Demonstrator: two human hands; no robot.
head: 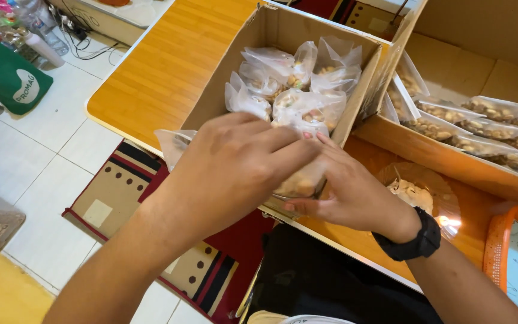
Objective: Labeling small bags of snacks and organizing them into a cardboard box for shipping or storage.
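**Two Hands, One Bag at the Box's Edge**

Fingers (283, 144) of the left hand (229, 171) curl down over a clear plastic bag of nuts (300, 183), while the right hand (349, 192), a black watch (412, 240) on its wrist, cups the same bag from below; both hands are closed on it at the near rim of the open cardboard box (223, 78). Much of the bag is hidden behind the left hand; a clear flap (172, 144) shows at nine o'clock from that hand.

At ten o'clock in the frame, a green cloth bag (7, 75) with a white oval label lies on the white tiled floor, cut off by the frame's edge. Below the wooden table (157, 66), a red and tan patterned rug (115, 192) shows.

Inside the box, about six knotted clear bags (298, 84) of nuts are packed; the exact count is hard to make out. At three o'clock, a second cardboard tray (445, 159) holds roughly four long flat packets (499, 129) of nuts, overlapping and partly cut off. An orange basket (502, 240) sits at four o'clock, mostly out of frame.
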